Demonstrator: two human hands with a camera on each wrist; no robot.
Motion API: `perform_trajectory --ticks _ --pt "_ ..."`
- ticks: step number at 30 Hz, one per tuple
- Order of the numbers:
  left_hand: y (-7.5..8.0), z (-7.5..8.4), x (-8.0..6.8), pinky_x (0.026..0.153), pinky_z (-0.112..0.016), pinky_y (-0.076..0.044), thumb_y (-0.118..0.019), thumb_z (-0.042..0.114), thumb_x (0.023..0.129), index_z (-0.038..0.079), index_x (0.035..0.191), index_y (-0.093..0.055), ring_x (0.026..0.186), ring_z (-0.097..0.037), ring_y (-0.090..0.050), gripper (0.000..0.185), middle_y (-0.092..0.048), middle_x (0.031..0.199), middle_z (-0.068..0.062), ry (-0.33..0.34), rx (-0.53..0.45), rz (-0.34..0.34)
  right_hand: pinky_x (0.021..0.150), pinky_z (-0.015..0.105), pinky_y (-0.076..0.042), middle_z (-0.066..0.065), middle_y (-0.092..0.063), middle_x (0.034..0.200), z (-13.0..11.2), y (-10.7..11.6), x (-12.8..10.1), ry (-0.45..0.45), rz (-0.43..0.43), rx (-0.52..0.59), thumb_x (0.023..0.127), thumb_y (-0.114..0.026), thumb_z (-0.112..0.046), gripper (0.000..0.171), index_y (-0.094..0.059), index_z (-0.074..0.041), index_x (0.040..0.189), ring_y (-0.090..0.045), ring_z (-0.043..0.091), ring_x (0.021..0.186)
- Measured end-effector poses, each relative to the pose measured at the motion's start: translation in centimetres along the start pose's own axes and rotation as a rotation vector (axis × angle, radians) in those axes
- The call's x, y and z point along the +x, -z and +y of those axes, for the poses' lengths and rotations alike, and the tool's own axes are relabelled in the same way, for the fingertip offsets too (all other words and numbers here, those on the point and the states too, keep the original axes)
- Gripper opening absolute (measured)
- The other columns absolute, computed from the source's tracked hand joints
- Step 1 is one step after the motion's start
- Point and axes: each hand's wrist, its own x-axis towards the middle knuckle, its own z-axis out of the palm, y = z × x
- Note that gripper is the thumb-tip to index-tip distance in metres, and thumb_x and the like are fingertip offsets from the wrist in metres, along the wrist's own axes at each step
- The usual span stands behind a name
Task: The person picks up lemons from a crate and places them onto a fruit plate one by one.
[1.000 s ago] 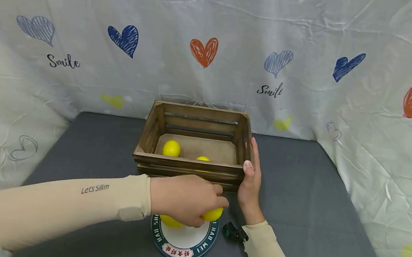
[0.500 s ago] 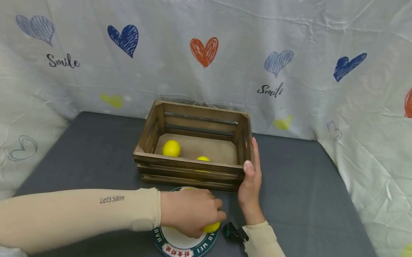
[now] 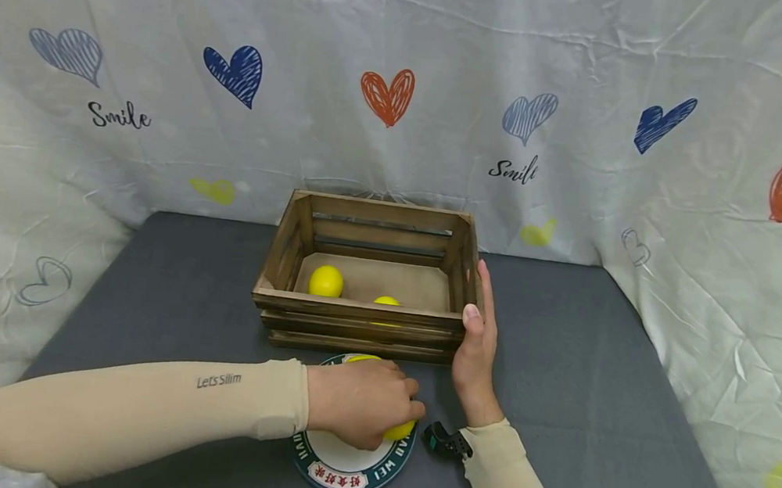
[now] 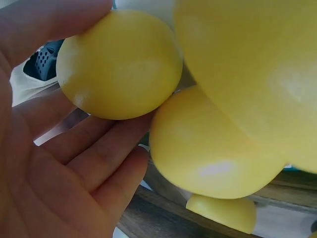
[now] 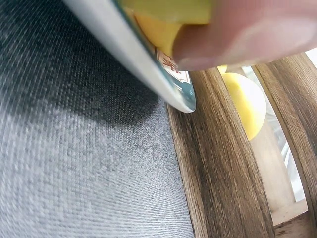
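Note:
My left hand (image 3: 363, 405) reaches over a round plate (image 3: 340, 480) with a dark green lettered rim. Thumb and fingers pinch a smooth yellow lemon-like fruit (image 4: 119, 64), whose edge shows below the fingers in the head view. Other yellow fruits (image 4: 218, 153) crowd beside it in the left wrist view; one more fruit (image 3: 360, 358) peeks out at the plate's far edge. My right hand (image 3: 475, 362) rests on the right end of a slatted wooden crate (image 3: 347, 328), thumb at the front corner, visible finger straight along the side. Two yellow fruits (image 3: 326, 281) lie inside the crate.
The plate stands just in front of the crate on a dark grey tabletop (image 3: 581, 404). A white cloth (image 3: 453, 38) printed with hearts hangs behind and at both sides. A black band (image 3: 446, 442) sits on the right wrist.
My left hand has come down and slightly toward me over the plate with the yellow fruit, uncovering the plate's far edge. My right hand and the crate stay put.

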Motion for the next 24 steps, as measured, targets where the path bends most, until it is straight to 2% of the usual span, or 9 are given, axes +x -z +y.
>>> perform_trajectory --ticks 5,6,7,12,15,17,20,24 --pt "-0.3 -0.1 0.1 0.108 -0.036 -0.057 -0.086 0.034 0.090 0.027 0.137 -0.071 0.103 -0.008 -0.068 0.050 -0.074 0.121 0.006 0.012 -0.007 -0.009 0.124 0.062 -0.016 -0.015 -0.026 0.178 -0.1 -0.1 0.0 -0.003 0.000 0.007 0.103 -0.042 -0.047 0.067 -0.032 -0.042 0.169 -0.021 0.013 0.164" --pt "-0.4 -0.1 0.1 0.108 -0.036 -0.057 -0.086 0.034 0.089 0.027 0.137 -0.071 0.103 -0.008 -0.068 0.050 -0.074 0.121 0.006 0.015 -0.008 -0.009 0.123 0.061 -0.017 -0.016 -0.026 0.178 -0.1 -0.1 0.0 -0.004 -0.001 0.007 0.103 -0.042 -0.046 0.067 -0.032 -0.042 0.169 -0.023 0.012 0.161" --pt "-0.4 -0.1 0.0 0.109 -0.036 -0.056 -0.086 0.035 0.089 0.027 0.137 -0.071 0.104 -0.008 -0.068 0.051 -0.074 0.122 0.006 0.017 -0.009 -0.010 0.119 0.059 -0.019 -0.017 -0.026 0.178 -0.1 -0.2 0.0 -0.006 -0.001 0.009 0.103 -0.042 -0.046 0.067 -0.032 -0.042 0.169 -0.032 0.013 0.153" --pt "0.3 -0.5 -0.5 0.105 -0.031 -0.057 -0.086 0.038 0.091 0.025 0.142 -0.067 0.101 -0.008 -0.066 0.056 -0.072 0.122 0.006 0.028 -0.028 -0.001 0.113 0.054 -0.019 -0.017 -0.026 0.178 -0.1 -0.2 0.0 -0.005 -0.006 0.007 0.103 -0.042 -0.044 0.067 -0.032 -0.043 0.169 -0.034 0.012 0.143" --pt "1.4 -0.9 -1.1 0.101 -0.029 -0.058 -0.084 0.039 0.093 0.023 0.148 -0.064 0.101 -0.008 -0.066 0.061 -0.072 0.126 0.004 0.032 -0.059 0.017 0.121 0.059 -0.017 -0.016 -0.027 0.178 -0.1 -0.3 0.1 0.006 -0.004 0.008 0.103 -0.041 -0.045 0.067 -0.032 -0.041 0.170 -0.026 0.012 0.158" --pt "2.4 -1.2 -1.5 0.099 -0.028 -0.058 -0.082 0.039 0.094 0.023 0.151 -0.062 0.104 -0.008 -0.066 0.062 -0.071 0.131 0.004 0.033 -0.088 0.025 0.121 0.062 -0.017 -0.015 -0.027 0.178 -0.1 -0.3 0.1 0.012 -0.004 0.010 0.104 -0.041 -0.045 0.067 -0.032 -0.041 0.170 -0.026 0.015 0.160" --pt "4.0 -1.8 -2.2 0.098 -0.026 -0.058 -0.081 0.036 0.096 0.022 0.153 -0.061 0.106 -0.007 -0.065 0.062 -0.069 0.137 0.002 0.041 -0.186 0.026 0.123 0.064 -0.017 -0.016 -0.027 0.178 -0.1 -0.3 0.1 0.008 -0.009 0.008 0.104 -0.041 -0.046 0.067 -0.031 -0.041 0.170 -0.025 0.017 0.162" --pt "6.4 -2.8 -3.0 0.103 -0.028 -0.058 -0.079 0.034 0.098 0.020 0.153 -0.062 0.115 -0.009 -0.066 0.059 -0.066 0.145 0.001 0.057 -0.306 0.032 0.127 0.068 -0.012 -0.017 -0.027 0.178 -0.1 0.0 0.0 -0.014 0.000 0.025 0.103 -0.042 -0.044 0.067 -0.032 -0.041 0.170 -0.024 0.018 0.164"
